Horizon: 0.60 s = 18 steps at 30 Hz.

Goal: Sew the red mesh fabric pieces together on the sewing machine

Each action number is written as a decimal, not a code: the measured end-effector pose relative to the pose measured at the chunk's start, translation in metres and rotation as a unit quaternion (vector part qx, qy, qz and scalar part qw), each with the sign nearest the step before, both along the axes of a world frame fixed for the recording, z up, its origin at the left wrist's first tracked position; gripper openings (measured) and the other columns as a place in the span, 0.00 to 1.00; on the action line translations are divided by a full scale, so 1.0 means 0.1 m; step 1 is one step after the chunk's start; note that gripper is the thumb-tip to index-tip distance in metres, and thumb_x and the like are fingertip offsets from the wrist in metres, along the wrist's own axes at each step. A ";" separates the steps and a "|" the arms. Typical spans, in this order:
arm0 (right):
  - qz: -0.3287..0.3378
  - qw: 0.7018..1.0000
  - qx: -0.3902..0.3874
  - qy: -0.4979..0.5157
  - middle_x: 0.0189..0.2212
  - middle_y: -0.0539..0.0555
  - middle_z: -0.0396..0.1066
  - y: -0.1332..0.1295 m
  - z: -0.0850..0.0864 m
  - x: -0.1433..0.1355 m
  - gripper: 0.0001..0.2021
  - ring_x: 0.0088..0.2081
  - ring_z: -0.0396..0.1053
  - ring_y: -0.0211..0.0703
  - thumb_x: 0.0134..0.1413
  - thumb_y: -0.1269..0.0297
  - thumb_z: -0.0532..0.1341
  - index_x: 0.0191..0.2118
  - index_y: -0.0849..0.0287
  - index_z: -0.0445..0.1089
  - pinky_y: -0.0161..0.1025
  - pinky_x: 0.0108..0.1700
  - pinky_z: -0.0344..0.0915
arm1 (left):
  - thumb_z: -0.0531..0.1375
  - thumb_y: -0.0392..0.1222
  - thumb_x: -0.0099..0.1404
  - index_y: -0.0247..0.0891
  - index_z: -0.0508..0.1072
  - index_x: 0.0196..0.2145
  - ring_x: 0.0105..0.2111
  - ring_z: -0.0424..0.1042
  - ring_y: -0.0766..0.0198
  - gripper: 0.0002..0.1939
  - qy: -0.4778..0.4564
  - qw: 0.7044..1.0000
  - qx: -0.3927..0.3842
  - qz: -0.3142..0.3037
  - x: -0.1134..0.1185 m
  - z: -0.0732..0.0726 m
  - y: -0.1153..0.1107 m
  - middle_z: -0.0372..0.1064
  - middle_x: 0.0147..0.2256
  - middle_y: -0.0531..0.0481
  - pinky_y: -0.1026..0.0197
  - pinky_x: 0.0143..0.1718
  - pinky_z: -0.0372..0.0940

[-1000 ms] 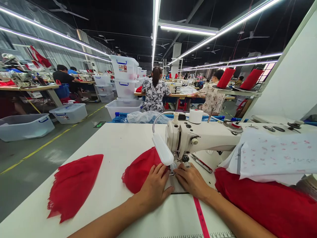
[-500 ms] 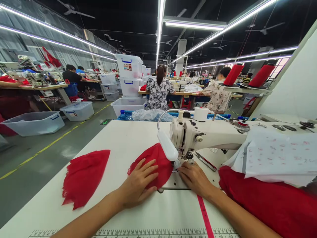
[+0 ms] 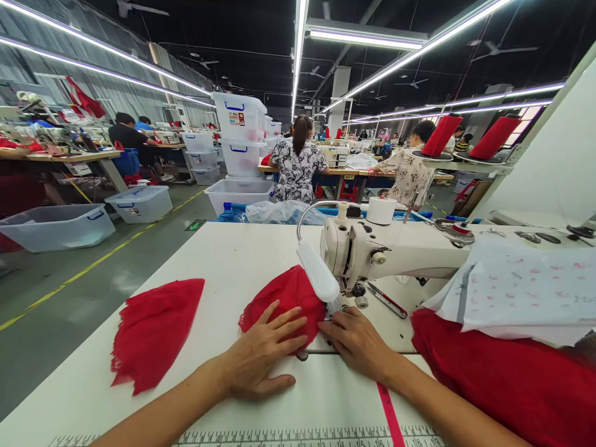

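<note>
A red fabric piece (image 3: 274,288) lies on the white table, its right edge at the needle area of the sewing machine (image 3: 395,251). Spread flat, my left hand (image 3: 261,354) rests on the lower part of that piece with the thumb apart on the table. My right hand (image 3: 358,338) is beside the needle, fingers bent together, its fingertips at the fabric's right edge. A second red piece (image 3: 156,332) with a ragged lower left edge lies at the left. The lamp (image 3: 319,273) partly hides the needle area.
Red-handled tweezers (image 3: 388,301) lie behind my right hand. Red cloth (image 3: 503,379) and a printed white sheet (image 3: 526,292) are at the right. A printed ruler (image 3: 302,437) runs along the front edge. People sit at machines beyond.
My right hand has moved slightly left to the fabric's edge, its fingers more bent. My left hand's thumb has spread away from its fingers. The view has shifted slightly.
</note>
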State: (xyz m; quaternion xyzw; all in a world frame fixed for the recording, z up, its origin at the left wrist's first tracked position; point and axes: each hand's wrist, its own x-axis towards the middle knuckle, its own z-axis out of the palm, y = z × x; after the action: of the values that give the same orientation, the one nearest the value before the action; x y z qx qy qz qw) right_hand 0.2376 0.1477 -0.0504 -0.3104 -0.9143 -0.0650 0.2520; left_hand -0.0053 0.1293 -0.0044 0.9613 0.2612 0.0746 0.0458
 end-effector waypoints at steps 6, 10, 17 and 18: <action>-0.013 0.999 0.014 -0.028 0.25 0.52 0.64 -0.02 0.00 -0.04 0.15 0.26 0.58 0.39 0.53 0.78 0.48 0.38 0.58 0.68 0.38 0.33 0.52 | 0.57 0.48 0.58 0.40 0.59 0.56 0.58 0.51 0.47 0.29 0.024 0.998 -0.056 0.013 0.05 -0.01 -0.02 0.55 0.58 0.41 0.38 0.56 0.46; -0.010 1.000 0.015 -0.024 0.25 0.52 0.63 -0.01 0.01 -0.03 0.14 0.26 0.59 0.39 0.54 0.78 0.48 0.36 0.58 0.68 0.37 0.33 0.52 | 0.58 0.49 0.57 0.41 0.60 0.55 0.57 0.53 0.46 0.29 0.011 0.997 -0.059 0.040 0.11 0.00 -0.08 0.57 0.56 0.41 0.39 0.55 0.49; -0.010 0.999 0.024 -0.026 0.25 0.52 0.63 0.07 0.00 0.04 0.13 0.27 0.60 0.39 0.57 0.74 0.48 0.38 0.59 0.68 0.38 0.32 0.52 | 0.53 0.51 0.62 0.38 0.62 0.54 0.55 0.57 0.43 0.25 -0.005 0.996 -0.011 0.092 0.31 -0.18 -0.15 0.59 0.55 0.37 0.35 0.51 0.53; -0.012 0.999 0.025 -0.026 0.26 0.52 0.63 0.08 0.00 0.05 0.12 0.27 0.60 0.39 0.58 0.74 0.48 0.39 0.59 0.68 0.38 0.32 0.52 | 0.52 0.53 0.62 0.38 0.62 0.54 0.54 0.57 0.43 0.26 -0.012 0.994 -0.002 0.106 0.35 -0.21 -0.16 0.59 0.55 0.37 0.35 0.51 0.53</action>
State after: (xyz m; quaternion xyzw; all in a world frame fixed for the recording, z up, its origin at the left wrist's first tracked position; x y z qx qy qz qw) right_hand 0.2431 0.1561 -0.0507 -0.3130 -0.9149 -0.0991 0.2350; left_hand 0.0302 0.1137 -0.0258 0.9271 0.3612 0.0899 0.0431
